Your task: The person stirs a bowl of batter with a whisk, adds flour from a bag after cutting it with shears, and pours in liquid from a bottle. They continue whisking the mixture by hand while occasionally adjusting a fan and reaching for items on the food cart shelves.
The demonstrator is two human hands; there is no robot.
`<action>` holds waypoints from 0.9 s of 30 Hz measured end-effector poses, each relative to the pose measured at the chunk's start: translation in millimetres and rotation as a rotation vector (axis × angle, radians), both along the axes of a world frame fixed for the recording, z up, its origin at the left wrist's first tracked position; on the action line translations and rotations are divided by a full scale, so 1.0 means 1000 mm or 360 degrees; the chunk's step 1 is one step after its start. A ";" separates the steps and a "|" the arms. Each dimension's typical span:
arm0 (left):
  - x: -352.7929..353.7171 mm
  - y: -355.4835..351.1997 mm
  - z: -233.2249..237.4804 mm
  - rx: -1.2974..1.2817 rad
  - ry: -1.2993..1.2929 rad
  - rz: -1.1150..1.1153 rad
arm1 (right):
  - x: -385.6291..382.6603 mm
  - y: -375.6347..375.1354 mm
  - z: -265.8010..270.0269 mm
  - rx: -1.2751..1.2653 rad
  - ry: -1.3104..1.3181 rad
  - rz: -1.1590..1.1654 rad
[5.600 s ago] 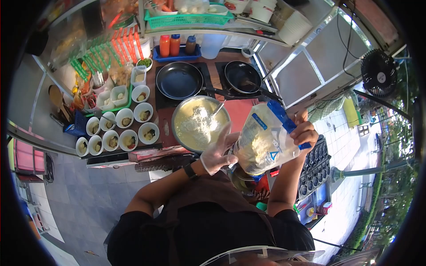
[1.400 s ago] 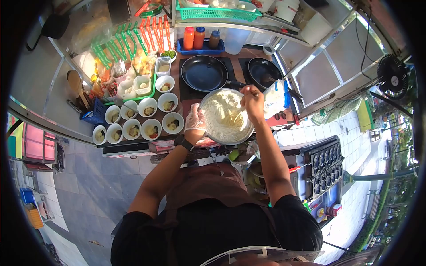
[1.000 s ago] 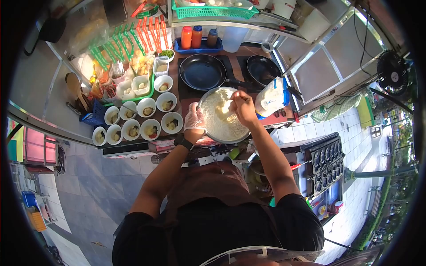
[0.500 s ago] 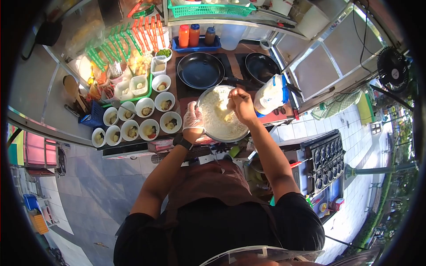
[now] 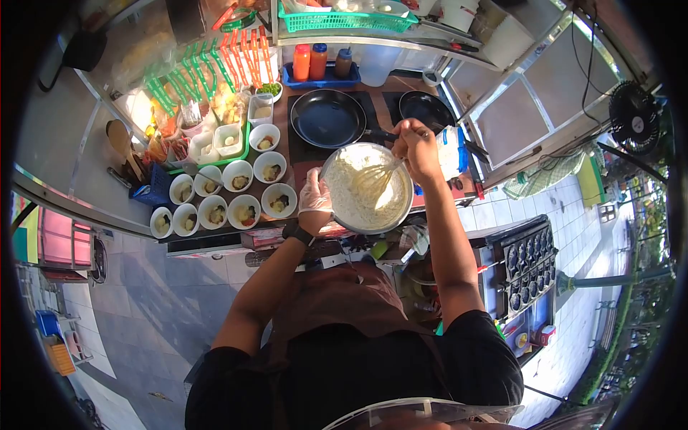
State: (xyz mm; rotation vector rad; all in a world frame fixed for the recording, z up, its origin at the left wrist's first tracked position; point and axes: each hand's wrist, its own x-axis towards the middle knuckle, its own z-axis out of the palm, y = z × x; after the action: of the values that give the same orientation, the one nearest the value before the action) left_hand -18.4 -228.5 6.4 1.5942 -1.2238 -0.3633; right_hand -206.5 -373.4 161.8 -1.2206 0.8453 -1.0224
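A large metal bowl of white floury mix stands at the counter's front edge. My left hand, in a clear plastic glove, is closed on the bowl's left rim. Bare, my right hand grips the handle of a wire whisk above the bowl's right side. The whisk's wires reach down into the mix, coated with pale batter. Behind the bowl lies a black frying pan. Partly hidden by my right hand and forearm, a white and blue bag stands to the right.
Several white bowls with food line the counter's left side. A second pan lies at the back right. Sauce bottles stand in a blue tray. At the right are a molded black griddle and a small fan.
My right hand has moved up and to the right, and the whisk now shows clearly, tilted. My left hand stays at the rim. The counter has shifted slightly in view.
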 end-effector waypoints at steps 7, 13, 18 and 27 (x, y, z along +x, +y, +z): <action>0.001 0.003 0.008 -0.0111 0.0172 -0.0169 | 0.029 -0.001 -0.001 -0.0120 -0.0129 -0.0179; 0.003 -0.002 -0.003 0.0030 0.0050 -0.0022 | 0.035 0.049 -0.056 -0.0048 0.0180 -0.0012; -0.001 -0.001 -0.006 0.0136 0.0002 0.0056 | 0.012 0.034 -0.059 -0.0119 0.0181 -0.0209; -0.001 -0.004 -0.009 0.0026 0.0002 0.0030 | 0.005 0.015 -0.067 -0.0148 0.0003 -0.0306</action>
State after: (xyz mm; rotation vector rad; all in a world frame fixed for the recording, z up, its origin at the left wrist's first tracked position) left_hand -19.6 -232.9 -2.8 1.6184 -1.2069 -0.3629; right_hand -201.4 -358.3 94.4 -1.2356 0.9387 -1.2274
